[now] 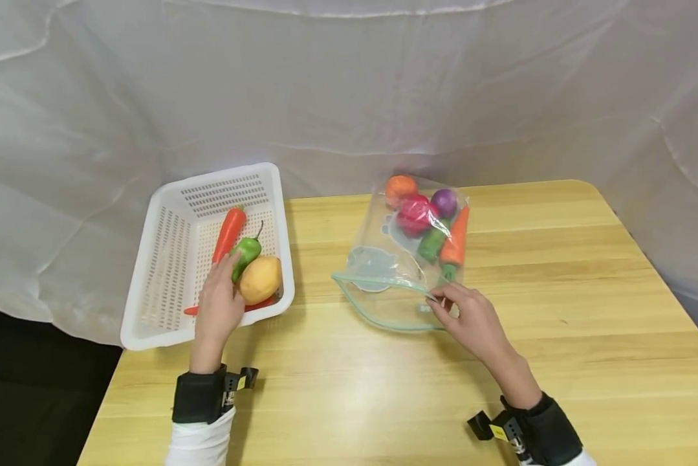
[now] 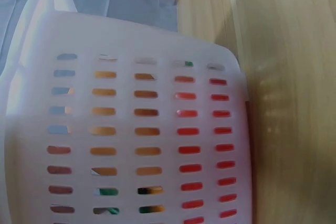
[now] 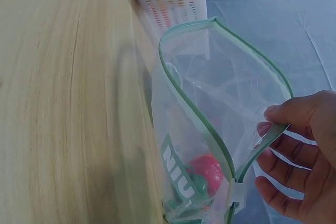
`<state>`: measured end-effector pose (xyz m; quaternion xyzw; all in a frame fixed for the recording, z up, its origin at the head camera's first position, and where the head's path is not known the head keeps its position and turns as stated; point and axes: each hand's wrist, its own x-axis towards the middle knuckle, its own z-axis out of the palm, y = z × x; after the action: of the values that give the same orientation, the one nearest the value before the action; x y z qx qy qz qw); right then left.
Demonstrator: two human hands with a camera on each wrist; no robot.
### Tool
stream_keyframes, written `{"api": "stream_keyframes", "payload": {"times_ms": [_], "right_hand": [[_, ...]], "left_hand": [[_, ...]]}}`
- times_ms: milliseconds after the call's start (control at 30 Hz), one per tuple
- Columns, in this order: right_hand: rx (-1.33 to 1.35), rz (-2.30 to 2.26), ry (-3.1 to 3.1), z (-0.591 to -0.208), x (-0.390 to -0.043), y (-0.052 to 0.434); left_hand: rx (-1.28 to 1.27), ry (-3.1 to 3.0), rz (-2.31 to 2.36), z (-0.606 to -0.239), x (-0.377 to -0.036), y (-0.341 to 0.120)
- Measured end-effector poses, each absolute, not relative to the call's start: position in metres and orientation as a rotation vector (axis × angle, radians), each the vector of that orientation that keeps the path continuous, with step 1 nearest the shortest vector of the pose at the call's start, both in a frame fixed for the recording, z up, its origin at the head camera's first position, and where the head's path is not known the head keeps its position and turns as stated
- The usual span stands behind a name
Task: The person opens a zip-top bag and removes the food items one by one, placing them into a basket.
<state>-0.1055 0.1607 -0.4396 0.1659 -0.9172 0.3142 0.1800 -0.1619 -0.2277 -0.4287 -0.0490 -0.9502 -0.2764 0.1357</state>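
My left hand [image 1: 217,301] reaches into a white plastic basket [image 1: 136,310], its fingers extended beside a green pepper [image 1: 247,252] and its thumb near a yellow potato [image 1: 261,279]. A red chili pepper [image 1: 230,230] lies beyond the fingertips, and more red shows under the hand and potato. The basket wall [image 2: 121,40] hides this hand in the left wrist view. With thumb and fingers, my right hand [image 1: 471,320] pinches the green-edged mouth of a clear zip bag [image 1: 372,259]; the right wrist view shows that mouth gaping.
Inside the bag lie an orange tomato-like piece [image 1: 400,189], a magenta piece [image 1: 415,215], a purple ball-shaped piece [image 1: 444,202], a green piece [image 1: 433,244] and a carrot [image 1: 455,239]. A grey curtain [image 1: 349,84] hangs behind the wooden table [image 1: 349,401].
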Motion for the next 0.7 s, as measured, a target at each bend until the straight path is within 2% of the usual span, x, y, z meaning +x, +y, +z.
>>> {"api": "stream_keyframes", "payload": {"times_ms": [133,300,433,533,700], "right_hand": [[0.447,0.878,-2.598,-0.439,-0.106,0.162],[0.450,0.861,-2.594,-0.437,-0.107,0.162],[0.463,0.852,-2.585,-0.435,-0.109,0.161],[0.455,0.837,-2.582,-0.434,-0.109,0.160],[0.446,0.821,-2.592,-0.434,-0.108,0.159]], "left_hand": [[-0.257,-2.407,-0.868,-0.436,-0.159,-0.215],[-0.655,-1.975,-1.004,-0.441,-0.146,-0.162],[-1.076,-2.191,-0.904,-0.435,-0.136,-0.104],[-1.315,-2.477,-0.643,-0.433,-0.140,-0.064],[-1.330,-2.746,-0.271,-0.441,-0.171,-0.007]]}}
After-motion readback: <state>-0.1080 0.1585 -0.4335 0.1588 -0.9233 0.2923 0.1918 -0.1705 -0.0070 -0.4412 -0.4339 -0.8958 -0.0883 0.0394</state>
